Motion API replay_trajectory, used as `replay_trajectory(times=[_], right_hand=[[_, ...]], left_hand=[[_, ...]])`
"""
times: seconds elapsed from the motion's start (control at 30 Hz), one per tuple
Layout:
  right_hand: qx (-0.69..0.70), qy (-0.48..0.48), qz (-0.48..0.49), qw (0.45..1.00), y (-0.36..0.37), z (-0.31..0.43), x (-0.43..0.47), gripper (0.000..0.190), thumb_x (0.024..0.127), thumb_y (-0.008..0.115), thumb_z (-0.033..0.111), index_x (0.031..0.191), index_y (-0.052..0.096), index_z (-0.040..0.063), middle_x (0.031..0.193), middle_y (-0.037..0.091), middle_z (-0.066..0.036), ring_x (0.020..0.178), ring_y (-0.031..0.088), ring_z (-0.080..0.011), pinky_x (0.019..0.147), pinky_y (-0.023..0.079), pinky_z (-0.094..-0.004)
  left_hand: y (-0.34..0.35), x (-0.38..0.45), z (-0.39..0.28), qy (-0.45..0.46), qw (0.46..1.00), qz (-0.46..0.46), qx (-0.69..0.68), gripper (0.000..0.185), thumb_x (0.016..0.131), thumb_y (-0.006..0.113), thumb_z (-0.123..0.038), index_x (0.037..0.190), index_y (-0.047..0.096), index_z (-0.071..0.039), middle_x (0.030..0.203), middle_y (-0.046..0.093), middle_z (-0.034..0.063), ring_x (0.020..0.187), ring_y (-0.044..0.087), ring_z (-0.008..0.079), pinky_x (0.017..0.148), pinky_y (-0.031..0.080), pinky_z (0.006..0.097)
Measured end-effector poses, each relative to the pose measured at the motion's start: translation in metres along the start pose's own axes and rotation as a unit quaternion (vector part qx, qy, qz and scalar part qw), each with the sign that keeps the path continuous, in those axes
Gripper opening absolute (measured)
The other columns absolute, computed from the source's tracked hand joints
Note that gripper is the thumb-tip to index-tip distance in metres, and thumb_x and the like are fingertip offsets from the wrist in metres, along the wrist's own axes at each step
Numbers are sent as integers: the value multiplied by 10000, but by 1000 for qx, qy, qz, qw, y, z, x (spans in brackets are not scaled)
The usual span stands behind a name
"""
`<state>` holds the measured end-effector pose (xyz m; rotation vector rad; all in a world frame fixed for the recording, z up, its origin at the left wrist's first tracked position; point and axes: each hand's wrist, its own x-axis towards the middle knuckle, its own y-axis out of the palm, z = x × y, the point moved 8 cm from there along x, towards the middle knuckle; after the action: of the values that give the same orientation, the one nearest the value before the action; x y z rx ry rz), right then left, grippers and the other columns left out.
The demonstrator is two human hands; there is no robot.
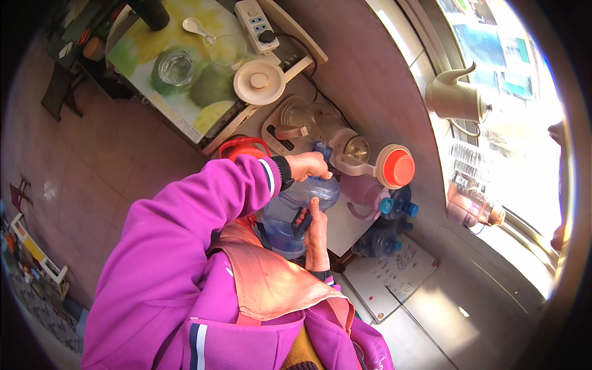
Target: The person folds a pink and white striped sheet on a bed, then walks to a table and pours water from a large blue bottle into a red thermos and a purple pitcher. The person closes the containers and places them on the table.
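Observation:
A translucent blue plastic water jug [286,219] with a side handle [303,225] stands close before me. My right hand [316,238] wraps its fingers round that handle, thumb pointing up along the jug's shoulder. Coming across from the left, my left hand [307,167] has its fingers curled down on the jug's top, and hides the mouth. Just beyond it shows a blue ribbed plastic piece [323,150]; whether it belongs to the jug cannot be told. A pink jug with a blue cap [365,192] is just right of the water jug.
Beyond are a red handled container [243,146], a glass pitcher with a red-orange lid [398,167], and an electric kettle base [282,138]. Blue bottles [381,238] stand at right. A table [185,111] holds a glass [175,68] and a power strip [257,28]. A kettle [455,99] occupies the windowsill.

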<state>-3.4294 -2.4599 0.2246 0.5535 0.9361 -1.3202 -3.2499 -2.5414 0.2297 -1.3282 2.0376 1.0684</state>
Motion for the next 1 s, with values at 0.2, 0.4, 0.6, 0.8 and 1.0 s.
replay_trajectory(times=[0.2,0.4,0.6,0.8,1.0], right_hand=[[2,1,-8,1000,1,3,-3,566,855,726,589,825,596,38,706,566,-12,589,540,-117,559,472,-246],[-5,2,-4,1000,1,3,-1,572,866,718,578,876,597,19,731,577,-35,598,556,-138,555,493,-274],[-2,2,-3,1000,-1,0,2,559,874,714,567,887,594,22,733,580,-43,598,559,-147,561,503,-292],[4,11,2,1000,0,-2,3,545,878,714,560,878,591,29,727,579,-40,597,558,-146,560,501,-292],[1,8,-2,1000,2,-1,0,543,882,710,558,881,590,29,729,580,-40,598,561,-144,555,502,-289]], left_hand=[[-1,0,0,6,1000,-2,-4,363,905,693,-312,821,536,4,601,320,12,483,204,129,458,133,387],[-2,4,2,5,1000,-5,-3,344,911,695,-299,852,548,6,592,334,4,474,202,123,448,136,378],[-3,4,1,2,1000,-18,2,343,914,698,-298,891,587,26,611,402,16,464,235,123,434,148,378],[-4,3,2,5,1000,-19,0,350,915,697,-298,889,588,33,627,414,28,467,245,128,435,153,380],[-5,4,3,5,1000,-14,8,368,910,701,-308,881,585,39,628,413,40,471,255,137,442,161,387]])
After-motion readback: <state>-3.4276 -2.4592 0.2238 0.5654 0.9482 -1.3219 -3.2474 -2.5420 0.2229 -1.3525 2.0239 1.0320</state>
